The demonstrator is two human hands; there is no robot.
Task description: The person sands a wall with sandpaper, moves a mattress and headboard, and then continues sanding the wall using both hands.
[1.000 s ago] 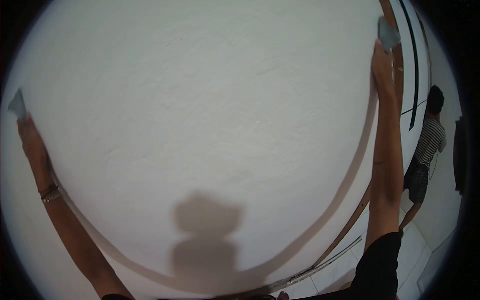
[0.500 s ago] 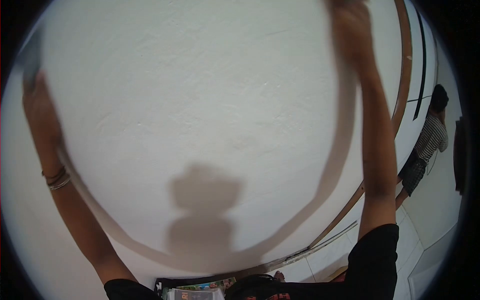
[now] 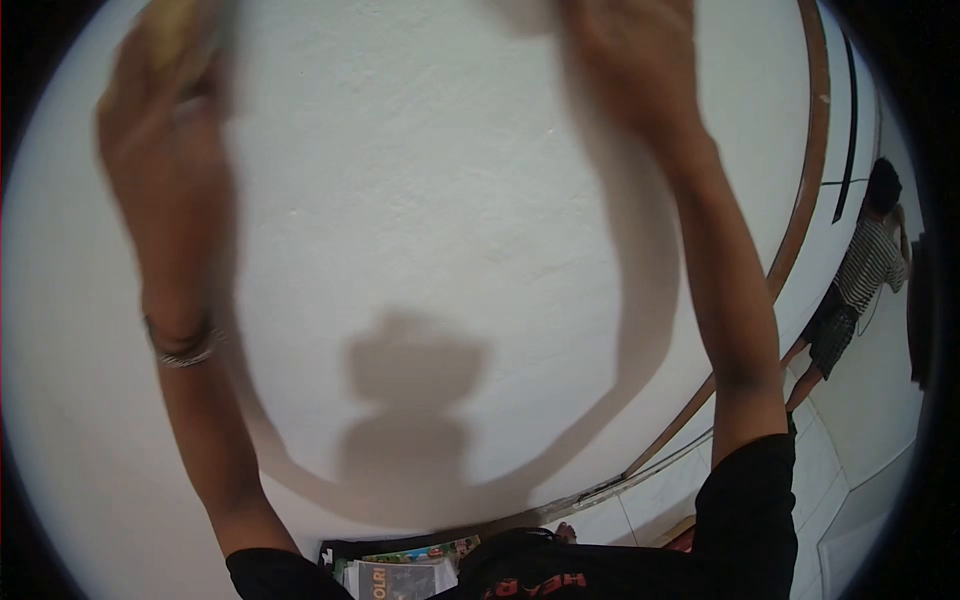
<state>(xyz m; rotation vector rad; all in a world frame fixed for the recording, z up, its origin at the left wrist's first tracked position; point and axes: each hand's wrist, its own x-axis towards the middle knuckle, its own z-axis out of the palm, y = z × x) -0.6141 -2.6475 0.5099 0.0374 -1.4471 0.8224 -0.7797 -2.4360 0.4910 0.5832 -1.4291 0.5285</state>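
Well, the left hand (image 3: 170, 150) is curling its fingers partly shut around a small, blurry yellow thing (image 3: 176, 32). That thing is sitting up high, in front of the big smooth white wall (image 3: 420, 210), well apart from the long brown strip (image 3: 816, 130) along the wall's right edge. It is looking light, so one hand around its middle should do; its softness is not showing. The right hand (image 3: 640, 70) is reaching up nearer the strip, but its fingertips are hiding, so I can't tell how open it is or what it is holding. Colourful paper books (image 3: 410, 572) are lying by the wall's bottom edge.
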